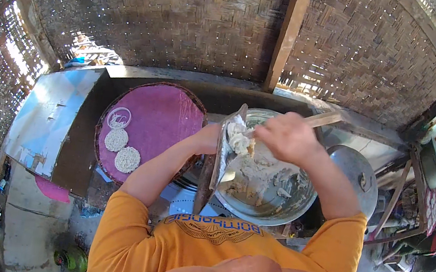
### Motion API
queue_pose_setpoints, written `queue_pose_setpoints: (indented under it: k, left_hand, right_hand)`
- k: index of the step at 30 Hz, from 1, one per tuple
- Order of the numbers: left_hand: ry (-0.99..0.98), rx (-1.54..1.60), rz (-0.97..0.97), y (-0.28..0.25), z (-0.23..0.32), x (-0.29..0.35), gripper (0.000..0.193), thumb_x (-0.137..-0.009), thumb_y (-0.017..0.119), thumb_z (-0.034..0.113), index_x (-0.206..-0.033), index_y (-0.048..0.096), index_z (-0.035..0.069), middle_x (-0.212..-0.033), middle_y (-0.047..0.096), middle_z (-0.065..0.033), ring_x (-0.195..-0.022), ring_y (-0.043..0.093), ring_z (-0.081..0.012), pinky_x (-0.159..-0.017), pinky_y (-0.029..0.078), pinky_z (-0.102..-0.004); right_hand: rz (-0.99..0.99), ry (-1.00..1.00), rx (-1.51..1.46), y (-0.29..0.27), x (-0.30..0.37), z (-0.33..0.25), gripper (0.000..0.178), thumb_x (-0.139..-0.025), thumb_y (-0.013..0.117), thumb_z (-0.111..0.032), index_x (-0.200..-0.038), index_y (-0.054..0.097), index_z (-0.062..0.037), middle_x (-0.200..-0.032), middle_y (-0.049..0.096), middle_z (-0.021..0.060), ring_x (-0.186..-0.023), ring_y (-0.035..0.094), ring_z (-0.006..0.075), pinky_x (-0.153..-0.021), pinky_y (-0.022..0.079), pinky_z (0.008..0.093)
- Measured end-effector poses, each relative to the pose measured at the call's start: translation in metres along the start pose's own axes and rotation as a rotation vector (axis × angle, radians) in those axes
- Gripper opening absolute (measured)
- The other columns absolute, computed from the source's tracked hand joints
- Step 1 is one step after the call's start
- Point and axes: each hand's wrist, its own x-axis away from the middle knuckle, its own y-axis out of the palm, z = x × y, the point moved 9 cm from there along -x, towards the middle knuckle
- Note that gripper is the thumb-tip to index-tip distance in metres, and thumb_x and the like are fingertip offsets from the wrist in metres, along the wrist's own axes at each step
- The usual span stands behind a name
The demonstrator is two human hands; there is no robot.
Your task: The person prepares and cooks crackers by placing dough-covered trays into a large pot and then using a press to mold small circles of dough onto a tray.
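My left hand [207,139] grips the side of a worn wooden press [223,151], held tilted over the left rim of a wide metal basin [299,205]. Most of that hand's fingers are behind the wood. Sticky white dough [238,141] fills the top of the press. My right hand [290,138], slightly blurred, is closed around a pale wooden stick [323,118] whose end sticks out to the upper right. Its fingertips are close to the dough at the press. More pale dough [257,178] is smeared over the bottom of the basin.
Left of the press lies a round tray with a purple lining [169,116], bearing two rounds of white noodle strands [127,159] and a loose coil [119,117]. A lidded metal pot [353,177] stands right of the basin. A woven bamboo wall [191,20] closes off the back.
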Motion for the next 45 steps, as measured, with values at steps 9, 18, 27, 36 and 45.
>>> queue_pose_setpoints:
  k: [9, 18, 27, 36, 45]
  left_hand:
    - [0.093, 0.603, 0.032, -0.036, -0.020, 0.006, 0.039, -0.070, 0.064, 0.011, -0.106, 0.052, 0.005, -0.104, 0.055, -0.0047, -0.094, 0.051, -0.0142, -0.085, 0.039, -0.0289]
    - [0.054, -0.085, 0.013, -0.024, -0.005, 0.017, 0.036, -0.070, 0.061, 0.025, -0.101, 0.056, 0.009, -0.098, 0.058, -0.0103, -0.090, 0.055, -0.0228, -0.078, 0.044, -0.0316]
    - [0.032, -0.113, 0.071, -0.015, -0.017, 0.014, 0.044, -0.067, 0.061, 0.036, -0.102, 0.056, 0.011, -0.095, 0.059, -0.0154, -0.088, 0.056, -0.0299, -0.075, 0.044, -0.0352]
    - [0.120, 0.171, 0.183, -0.040, -0.046, 0.022, 0.039, -0.069, 0.063, 0.026, -0.102, 0.056, 0.008, -0.097, 0.060, -0.0084, -0.089, 0.057, -0.0235, -0.078, 0.044, -0.0316]
    - [0.045, -0.287, 0.143, -0.031, 0.017, 0.021, 0.037, -0.071, 0.056, 0.032, -0.101, 0.057, 0.010, -0.096, 0.059, -0.0156, -0.089, 0.056, -0.0299, -0.074, 0.044, -0.0356]
  right_hand:
    - [-0.005, 0.398, -0.192, -0.031, 0.027, 0.060, 0.014, -0.059, 0.064, -0.019, -0.067, 0.056, -0.0123, -0.060, 0.052, 0.0041, -0.059, 0.054, 0.0244, -0.053, 0.042, 0.0351]
    - [-0.072, 0.299, -0.141, -0.037, 0.003, 0.048, 0.018, -0.058, 0.065, -0.020, -0.068, 0.052, -0.0109, -0.064, 0.053, 0.0038, -0.065, 0.055, 0.0228, -0.056, 0.043, 0.0346]
    - [-0.058, 0.065, -0.123, 0.005, -0.029, 0.002, 0.014, -0.057, 0.064, -0.018, -0.067, 0.054, -0.0132, -0.060, 0.049, 0.0027, -0.061, 0.053, 0.0223, -0.055, 0.041, 0.0349]
    - [0.114, 0.231, -0.186, -0.064, -0.011, 0.028, 0.017, -0.053, 0.066, -0.014, -0.066, 0.055, -0.0105, -0.058, 0.051, 0.0032, -0.057, 0.053, 0.0230, -0.051, 0.041, 0.0351]
    - [0.034, 0.129, -0.095, -0.022, -0.026, 0.014, 0.016, -0.053, 0.065, -0.013, -0.064, 0.053, -0.0139, -0.059, 0.049, 0.0010, -0.060, 0.053, 0.0208, -0.053, 0.040, 0.0322]
